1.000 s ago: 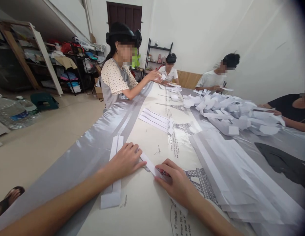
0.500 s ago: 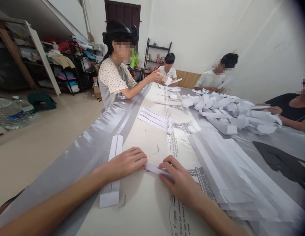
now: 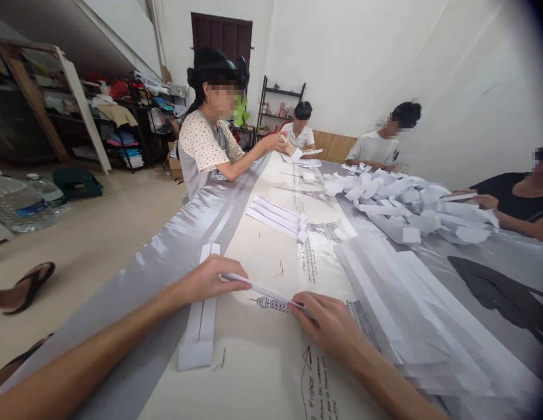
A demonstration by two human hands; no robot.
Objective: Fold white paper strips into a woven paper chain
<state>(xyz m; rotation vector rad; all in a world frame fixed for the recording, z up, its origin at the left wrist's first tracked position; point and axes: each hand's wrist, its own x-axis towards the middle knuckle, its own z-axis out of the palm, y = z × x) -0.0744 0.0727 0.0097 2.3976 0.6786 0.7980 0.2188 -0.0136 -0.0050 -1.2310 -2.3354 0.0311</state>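
Between my two hands a narrow folded paper strip [image 3: 271, 293] is held at a slant, just above the printed tablecloth [image 3: 245, 350]. My left hand [image 3: 221, 277] pinches its far left end between thumb and fingers. At the other end, my right hand [image 3: 319, 315] closes its thumb and fingers on the strip. Under my left wrist lies a longer folded white paper [image 3: 197, 353] with a dark slit down its middle. Farther up the cloth is a small set of folded paper strips [image 3: 275, 217].
Flat white paper sheets [image 3: 411, 315] are layered at the right. Behind them spreads a heap of folded papers [image 3: 394, 195]. A dark cloth-like item [image 3: 494, 291] lies at the far right. A co-worker [image 3: 210, 134] and several other people handle papers around the table.
The strip has risen off the cloth and now tilts. My left hand has gone from pressing flat to pinching its end, shifting slightly left. My right hand keeps its grip.
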